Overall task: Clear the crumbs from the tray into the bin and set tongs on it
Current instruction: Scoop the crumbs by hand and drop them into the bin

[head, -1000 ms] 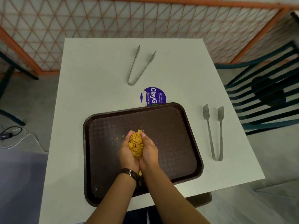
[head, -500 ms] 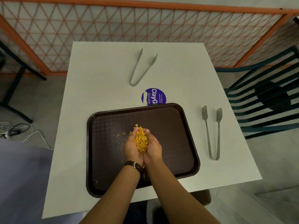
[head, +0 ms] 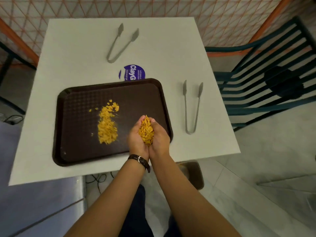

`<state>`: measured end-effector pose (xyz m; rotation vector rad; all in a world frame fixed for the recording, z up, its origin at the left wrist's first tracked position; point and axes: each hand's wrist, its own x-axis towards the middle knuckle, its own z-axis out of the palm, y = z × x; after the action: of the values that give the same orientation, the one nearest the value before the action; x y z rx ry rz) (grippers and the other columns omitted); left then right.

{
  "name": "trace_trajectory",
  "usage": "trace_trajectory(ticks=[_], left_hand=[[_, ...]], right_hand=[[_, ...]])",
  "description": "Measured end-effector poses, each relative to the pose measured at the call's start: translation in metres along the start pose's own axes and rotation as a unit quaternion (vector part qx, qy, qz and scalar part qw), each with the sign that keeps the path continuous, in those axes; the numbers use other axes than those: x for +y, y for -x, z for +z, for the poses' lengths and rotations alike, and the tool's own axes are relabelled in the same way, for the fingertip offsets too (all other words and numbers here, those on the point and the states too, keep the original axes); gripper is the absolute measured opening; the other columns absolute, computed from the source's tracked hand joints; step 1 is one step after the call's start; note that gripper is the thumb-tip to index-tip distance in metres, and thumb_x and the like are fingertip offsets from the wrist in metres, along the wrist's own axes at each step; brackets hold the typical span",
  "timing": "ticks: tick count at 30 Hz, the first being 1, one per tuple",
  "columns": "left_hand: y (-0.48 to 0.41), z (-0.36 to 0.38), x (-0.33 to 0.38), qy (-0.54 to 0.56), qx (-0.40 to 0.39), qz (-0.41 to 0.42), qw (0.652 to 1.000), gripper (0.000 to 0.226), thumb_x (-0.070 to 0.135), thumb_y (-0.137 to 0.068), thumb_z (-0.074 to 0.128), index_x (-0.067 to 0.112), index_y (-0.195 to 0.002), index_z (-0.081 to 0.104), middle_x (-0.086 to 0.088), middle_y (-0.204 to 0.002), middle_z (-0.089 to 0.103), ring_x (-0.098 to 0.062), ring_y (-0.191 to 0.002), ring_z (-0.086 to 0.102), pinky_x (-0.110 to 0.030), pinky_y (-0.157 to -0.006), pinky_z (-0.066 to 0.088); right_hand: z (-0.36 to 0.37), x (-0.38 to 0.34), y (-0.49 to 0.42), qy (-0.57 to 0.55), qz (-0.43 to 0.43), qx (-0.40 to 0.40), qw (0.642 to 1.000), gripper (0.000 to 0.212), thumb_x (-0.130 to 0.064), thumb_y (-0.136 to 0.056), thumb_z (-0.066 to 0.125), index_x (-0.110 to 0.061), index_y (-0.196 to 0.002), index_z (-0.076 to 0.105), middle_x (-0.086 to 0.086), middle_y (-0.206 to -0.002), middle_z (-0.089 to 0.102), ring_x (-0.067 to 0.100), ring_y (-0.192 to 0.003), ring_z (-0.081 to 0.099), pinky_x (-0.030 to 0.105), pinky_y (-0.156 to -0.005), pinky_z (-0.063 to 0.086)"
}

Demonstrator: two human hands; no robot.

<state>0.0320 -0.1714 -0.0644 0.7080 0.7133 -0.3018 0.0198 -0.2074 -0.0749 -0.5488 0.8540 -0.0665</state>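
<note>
- Right now the white worktop (head: 82,53) fills the frame's centre, w/ orange mesh fencing (head: 171,7) along the top edge and a dark slatted chair (head: 266,86) at the right.
- Brown tray (head: 82,151) sits centre-left on the worktop, its far rim covering part of a round purple sticker (head: 135,72).
- Both forearms come up from the bottom centre; a dark wristwatch (head: 139,160) is on the left wrist.
- Left hand (head: 136,139) and right hand (head: 159,137) are pressed together side by side over the tray's lower right corner, lifted off its surface.
- Grip: both hands cupped shut around a heap of crumbs (head: 146,130), yellow flakes showing in the gap betw. the palms.
- A 2nd pile of loose crumbs (head: 107,125) lies on the tray left of centre, w/ a few stray bits beside it.
- One pair of metal tongs (head: 192,106) lies on the worktop right of the tray, tips toward the top of the frame, not touching it.
- Another pair, far tongs (head: 121,43), lies in the upper centre, well apart from the tray.
- No bin can be made out.
</note>
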Motion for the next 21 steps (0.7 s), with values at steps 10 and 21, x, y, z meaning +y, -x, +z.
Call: trace_trajectory(ticks=[10,21], left_hand=[[0.11,-0.01,-0.19,0.028,0.017,-0.087,0.996,0.021,0.015,-0.095,0.044,0.01,-0.092,0.064,-0.002,-0.073,0.072,-0.013,-0.07,0.067,-0.024,-0.072,0.055],[0.012,-0.098,-0.347,-0.161,0.108,-0.184,0.964,0.015,0.017,-0.09,0.054,0.011,-0.081,0.066,-0.006,-0.085,0.067,-0.019,-0.076,0.064,-0.03,-0.071,0.053]], right_hand=[[-0.195,-0.074,0.074,0.063,-0.035,0.09,0.993,0.012,-0.009,-0.089,0.061,-0.002,-0.089,0.07,0.016,-0.089,0.072,0.026,-0.083,0.069,0.036,-0.08,0.056],[-0.355,-0.023,-0.034,0.049,0.064,0.261,0.962,0.024,-0.009,-0.085,0.065,0.006,-0.103,0.067,0.02,-0.101,0.069,0.03,-0.092,0.068,0.038,-0.085,0.056]])
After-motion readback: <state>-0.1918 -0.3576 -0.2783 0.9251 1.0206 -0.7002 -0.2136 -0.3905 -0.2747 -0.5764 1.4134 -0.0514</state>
